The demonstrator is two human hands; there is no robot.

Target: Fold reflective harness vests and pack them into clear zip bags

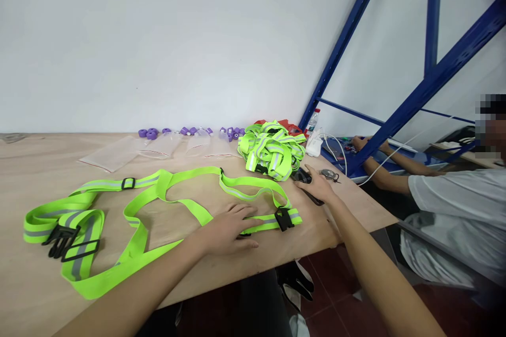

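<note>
A bright yellow-green reflective strap harness [146,246] with grey stripes lies spread on the wooden table, looped across its left and middle. My left hand [229,229] rests flat over its right part, fingers stretched out, partly covering the strap. Right of that hand is a black buckle [283,218]; another black buckle [61,239] lies at the far left end beside a black slider. At the table's right, my right hand [317,185] has its fingers around a dark, flat, phone-like object [302,175], partly hidden by the hand.
A heap of similar straps [271,150] stands behind, with red material at its back. Clear plastic bags [113,154] and purple rolls [151,133] line the wall. A bottle [313,121], blue metal frame [395,126] and another person's arms [389,175] are at right.
</note>
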